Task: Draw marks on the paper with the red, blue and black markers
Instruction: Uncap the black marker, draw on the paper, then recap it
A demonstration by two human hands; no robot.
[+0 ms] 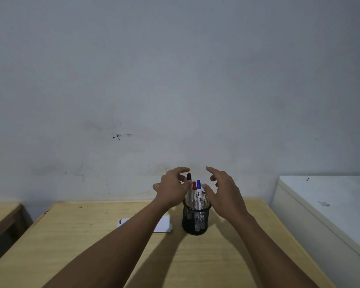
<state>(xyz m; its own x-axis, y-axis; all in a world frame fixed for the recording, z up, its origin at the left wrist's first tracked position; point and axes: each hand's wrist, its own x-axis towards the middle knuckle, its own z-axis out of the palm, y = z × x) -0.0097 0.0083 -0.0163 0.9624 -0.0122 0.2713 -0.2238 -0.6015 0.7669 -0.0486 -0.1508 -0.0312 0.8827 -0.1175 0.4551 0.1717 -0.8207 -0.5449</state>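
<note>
A black mesh pen cup (196, 220) stands on the wooden table (81, 246). Three markers stand upright in it: black cap (189, 176), red cap (194, 186), blue cap (198, 184). My left hand (172, 188) hovers just left of the marker tops, fingers spread, thumb close to the black and red caps. My right hand (224, 193) hovers on the right side, fingers apart, thumb near the blue marker. Neither hand holds anything. A white paper (164, 224) lies left of the cup, partly hidden under my left forearm, with red and blue marks (120, 221) at its left edge.
A grey wall rises directly behind the table. A white cabinet (328, 204) stands to the right of the table. Another wooden table (2, 213) sits at the far left, separated by a gap.
</note>
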